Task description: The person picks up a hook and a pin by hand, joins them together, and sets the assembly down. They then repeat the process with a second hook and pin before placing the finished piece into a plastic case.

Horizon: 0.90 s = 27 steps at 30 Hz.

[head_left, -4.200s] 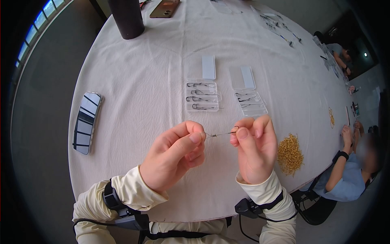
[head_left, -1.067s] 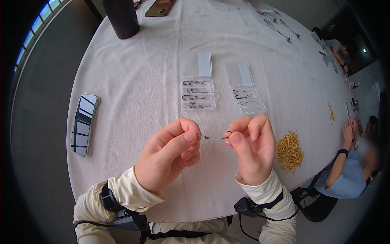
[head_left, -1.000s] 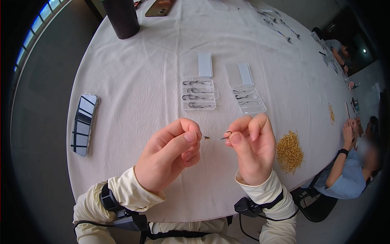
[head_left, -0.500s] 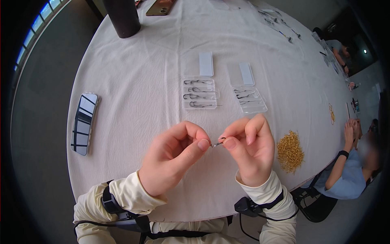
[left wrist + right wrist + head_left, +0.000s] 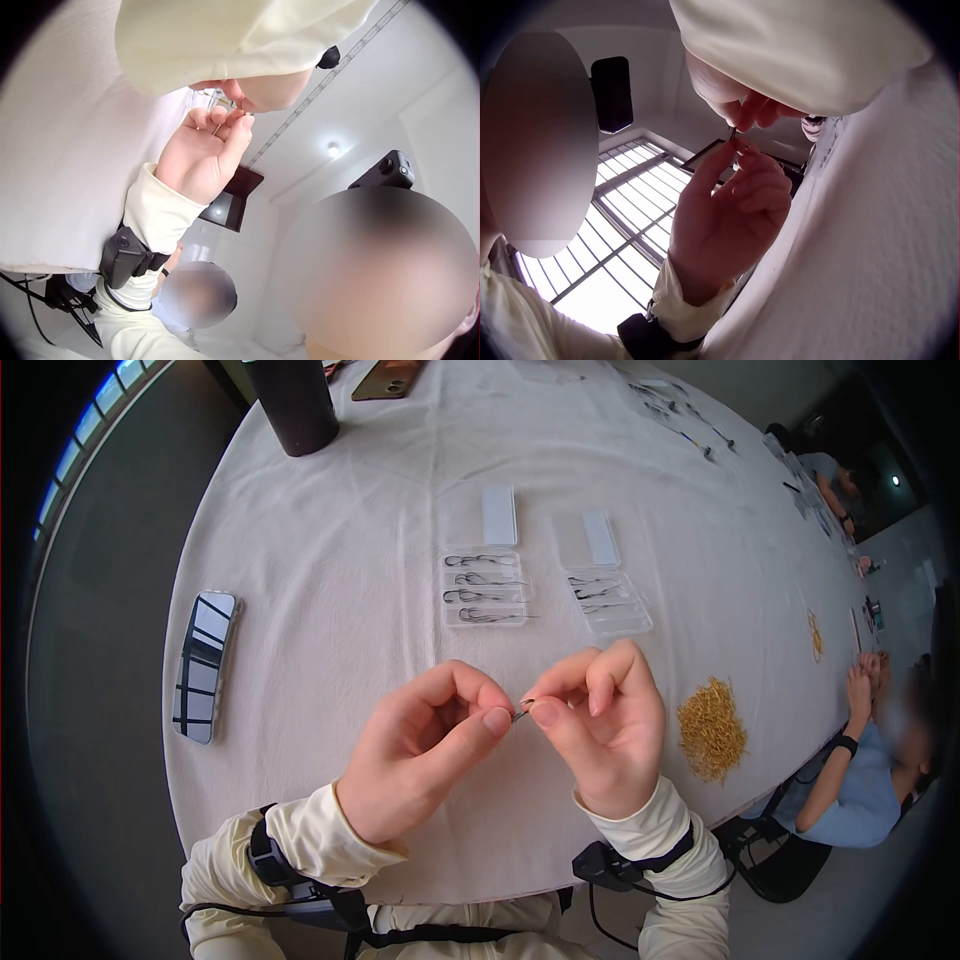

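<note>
My left hand (image 5: 425, 755) and right hand (image 5: 605, 735) meet fingertip to fingertip in the head view, above the near part of the table. Between right thumb and forefinger I pinch a small dark fishing hook (image 5: 527, 702), its bend showing over the thumb. The left thumb and forefinger pinch the thin fishing line at the hook's other end; most of it is hidden by the fingers. Beyond the hands lie two lidded clear boxes: the left box (image 5: 485, 622) bears dark hooks on lines in its several compartments, and the right box (image 5: 622, 628) has some too.
A heap of small golden metal pieces (image 5: 712, 730) lies right of my right hand. A phone (image 5: 205, 665) rests at the left, a dark cup (image 5: 292, 410) and another phone (image 5: 388, 378) at the back. Another person's arm (image 5: 838, 770) is at the right edge.
The hands have come together, the left moving right, so the stretch of line with a small fitting that showed between them is now mostly covered. The right hand still pinches the hook.
</note>
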Each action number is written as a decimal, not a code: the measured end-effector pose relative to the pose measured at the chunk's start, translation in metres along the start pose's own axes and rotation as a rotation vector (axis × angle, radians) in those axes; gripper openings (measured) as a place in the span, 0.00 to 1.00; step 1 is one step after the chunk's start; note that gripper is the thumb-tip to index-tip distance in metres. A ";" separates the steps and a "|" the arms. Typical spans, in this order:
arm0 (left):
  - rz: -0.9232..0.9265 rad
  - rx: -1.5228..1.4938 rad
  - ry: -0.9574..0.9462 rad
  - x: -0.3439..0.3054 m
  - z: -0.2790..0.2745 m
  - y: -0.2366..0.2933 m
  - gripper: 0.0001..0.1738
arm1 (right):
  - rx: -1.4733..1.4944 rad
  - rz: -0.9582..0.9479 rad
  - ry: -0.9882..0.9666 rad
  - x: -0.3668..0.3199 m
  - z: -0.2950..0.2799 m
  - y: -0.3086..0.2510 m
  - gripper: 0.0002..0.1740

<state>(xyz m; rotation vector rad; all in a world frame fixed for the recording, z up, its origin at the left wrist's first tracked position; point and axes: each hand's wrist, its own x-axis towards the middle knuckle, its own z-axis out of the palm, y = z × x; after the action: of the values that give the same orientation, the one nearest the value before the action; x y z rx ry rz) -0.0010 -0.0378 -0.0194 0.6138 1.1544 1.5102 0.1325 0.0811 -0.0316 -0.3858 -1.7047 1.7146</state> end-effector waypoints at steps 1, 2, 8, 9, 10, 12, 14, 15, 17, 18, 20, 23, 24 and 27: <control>-0.006 -0.010 0.008 0.000 0.000 0.000 0.06 | 0.002 0.010 0.002 0.000 0.000 -0.001 0.18; -0.012 -0.021 0.014 0.000 0.001 0.000 0.05 | -0.003 0.008 0.009 0.000 0.000 -0.001 0.18; -0.034 -0.068 -0.056 -0.001 -0.006 -0.001 0.05 | -0.068 -0.049 -0.045 0.001 -0.002 -0.001 0.18; -0.032 -0.066 -0.057 -0.002 -0.006 -0.001 0.05 | -0.068 -0.052 -0.044 0.001 -0.001 -0.001 0.18; -0.037 -0.052 -0.056 -0.002 -0.006 0.000 0.05 | -0.085 -0.059 -0.048 0.001 -0.001 -0.001 0.18; -0.038 -0.042 -0.065 -0.001 -0.004 0.000 0.05 | -0.113 -0.069 -0.048 0.000 -0.002 -0.003 0.18; -0.041 -0.006 -0.043 -0.001 -0.004 0.001 0.05 | -0.121 -0.072 -0.040 0.000 -0.001 -0.002 0.18; -0.040 -0.005 -0.042 -0.002 -0.003 0.001 0.05 | -0.119 -0.073 -0.042 0.000 0.000 -0.002 0.18; -0.013 0.027 -0.037 -0.003 -0.002 0.001 0.05 | -0.100 -0.076 -0.032 0.000 0.001 -0.001 0.18; -0.011 0.029 -0.031 -0.003 -0.001 0.001 0.05 | -0.096 -0.077 -0.036 0.000 0.002 -0.001 0.18; -0.008 0.022 -0.024 -0.003 0.000 0.000 0.05 | -0.050 -0.059 -0.028 -0.001 0.003 0.000 0.17; -0.040 0.021 -0.005 -0.003 0.000 0.001 0.05 | 0.021 -0.014 -0.008 -0.003 0.005 0.004 0.16; -0.039 0.021 -0.001 -0.003 0.000 0.000 0.05 | 0.023 -0.013 -0.012 -0.004 0.005 0.004 0.16; -0.035 -0.006 -0.014 -0.001 -0.001 -0.002 0.07 | 0.092 0.024 0.009 -0.004 0.006 0.004 0.14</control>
<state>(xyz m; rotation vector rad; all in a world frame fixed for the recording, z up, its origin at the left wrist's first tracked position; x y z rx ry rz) -0.0006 -0.0396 -0.0214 0.5965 1.1445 1.4767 0.1302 0.0745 -0.0360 -0.3730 -1.6141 1.7988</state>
